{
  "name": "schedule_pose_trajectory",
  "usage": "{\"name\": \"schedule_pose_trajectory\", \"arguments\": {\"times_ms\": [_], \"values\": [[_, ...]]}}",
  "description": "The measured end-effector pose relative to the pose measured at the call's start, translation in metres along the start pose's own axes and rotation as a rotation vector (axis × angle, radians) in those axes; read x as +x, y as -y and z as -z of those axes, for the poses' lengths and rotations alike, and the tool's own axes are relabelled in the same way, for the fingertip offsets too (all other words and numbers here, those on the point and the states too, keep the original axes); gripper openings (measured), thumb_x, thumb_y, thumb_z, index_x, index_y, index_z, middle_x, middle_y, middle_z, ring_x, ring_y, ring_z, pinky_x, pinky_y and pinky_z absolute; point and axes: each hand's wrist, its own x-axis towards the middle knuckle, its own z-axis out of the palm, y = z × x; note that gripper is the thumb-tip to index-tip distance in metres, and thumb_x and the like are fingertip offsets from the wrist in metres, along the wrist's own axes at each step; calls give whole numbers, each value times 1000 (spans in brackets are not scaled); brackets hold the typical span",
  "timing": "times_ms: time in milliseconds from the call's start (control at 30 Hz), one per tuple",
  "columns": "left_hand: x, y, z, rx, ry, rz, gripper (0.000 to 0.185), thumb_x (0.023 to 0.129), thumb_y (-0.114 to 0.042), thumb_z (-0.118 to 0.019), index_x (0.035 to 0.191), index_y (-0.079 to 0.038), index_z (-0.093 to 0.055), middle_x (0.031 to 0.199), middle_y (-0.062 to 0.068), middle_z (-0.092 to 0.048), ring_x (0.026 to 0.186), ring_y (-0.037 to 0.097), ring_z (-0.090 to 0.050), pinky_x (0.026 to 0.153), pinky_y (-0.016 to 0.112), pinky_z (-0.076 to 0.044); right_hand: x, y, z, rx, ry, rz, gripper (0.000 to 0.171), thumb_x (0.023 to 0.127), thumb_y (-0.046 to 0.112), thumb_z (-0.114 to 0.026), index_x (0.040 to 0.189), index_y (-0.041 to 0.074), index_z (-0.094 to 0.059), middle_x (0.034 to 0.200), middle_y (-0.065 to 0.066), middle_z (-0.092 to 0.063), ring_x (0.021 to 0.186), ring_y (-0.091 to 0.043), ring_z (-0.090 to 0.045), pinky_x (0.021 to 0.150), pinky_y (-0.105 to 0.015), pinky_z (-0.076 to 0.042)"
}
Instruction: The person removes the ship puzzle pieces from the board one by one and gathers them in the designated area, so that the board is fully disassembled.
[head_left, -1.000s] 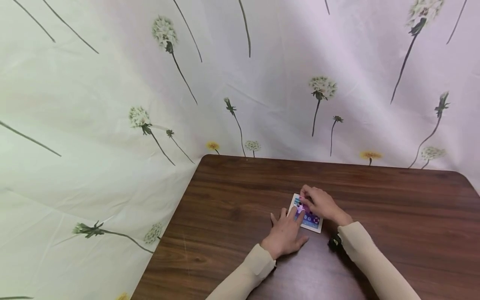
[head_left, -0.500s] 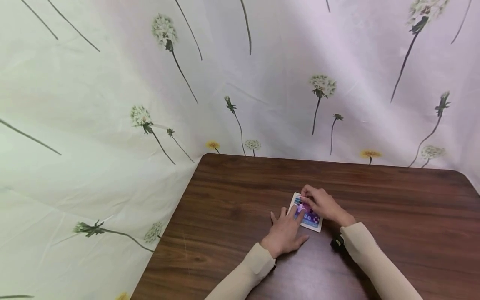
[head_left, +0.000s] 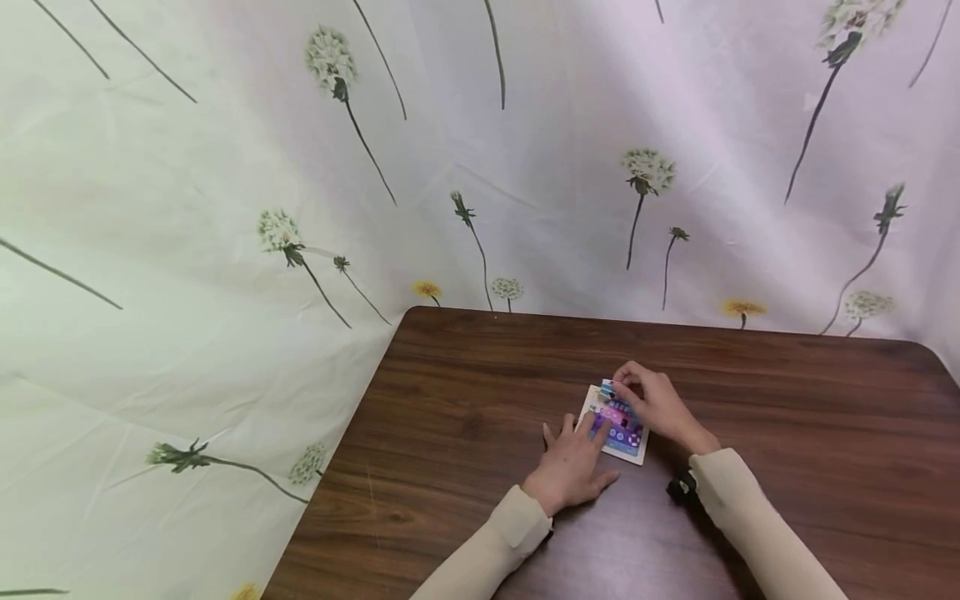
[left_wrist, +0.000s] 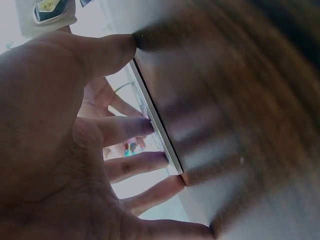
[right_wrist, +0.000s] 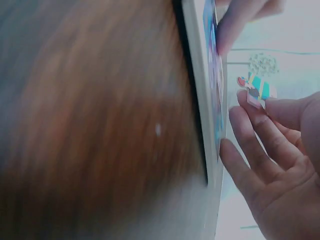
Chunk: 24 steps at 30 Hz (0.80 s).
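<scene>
A small jigsaw puzzle (head_left: 631,456) in a white frame, with a purple, pink and blue picture, lies flat on the dark wooden table (head_left: 480,375). My left hand (head_left: 567,471) rests spread on it, fingertips on the picture; the left wrist view shows straight fingers along the frame's edge (left_wrist: 156,119). At the far side, my right hand (head_left: 660,408) pinches a puzzle piece (right_wrist: 259,90) between thumb and fingertips. It is teal with yellow stripes and is raised off the board in the right wrist view. My fingers hide part of the picture.
A pale cloth (head_left: 525,167) printed with dandelions hangs behind the table and along its left side. A small dark object (head_left: 681,487) sits at the right wrist, beside the cream sleeve (head_left: 757,521).
My right hand has drawn back slightly to the right, lifting the puzzle piece from the puzzle's far edge, so the piece now shows tilted up. The left hand stays in place.
</scene>
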Motion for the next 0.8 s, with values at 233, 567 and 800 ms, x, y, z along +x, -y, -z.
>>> {"name": "schedule_pose_trajectory", "arguments": {"times_ms": [233, 567, 800], "values": [[1, -1, 1, -20, -14, 20, 73, 93, -61, -70, 154, -26, -52, 153, 5, -49, 133, 30, -51, 101, 70, -49, -9, -9, 20, -36, -79, -82, 10, 104, 13, -63, 110, 7, -69, 92, -8, -77, 84, -17, -71, 76, -30, -54], [-6, 1, 5, -58, 4, 20, 69, 98, -55, -67, 157, -25, -48, 156, 9, -47, 136, 30, -50, 104, 70, -48, -31, -27, 51, 115, -96, -257, 15, 104, 2, -58, 115, -8, -63, 98, -26, -71, 71, -11, -74, 62, -26, -62], [-7, 3, 4, -62, 0, -12, 64, 99, -53, -66, 155, -24, -50, 154, 10, -49, 134, 29, -51, 105, 67, -50, -41, -32, 61, 64, -88, -306, 16, 97, 0, -68, 111, -7, -64, 93, -21, -70, 70, -11, -71, 61, -25, -61]]}}
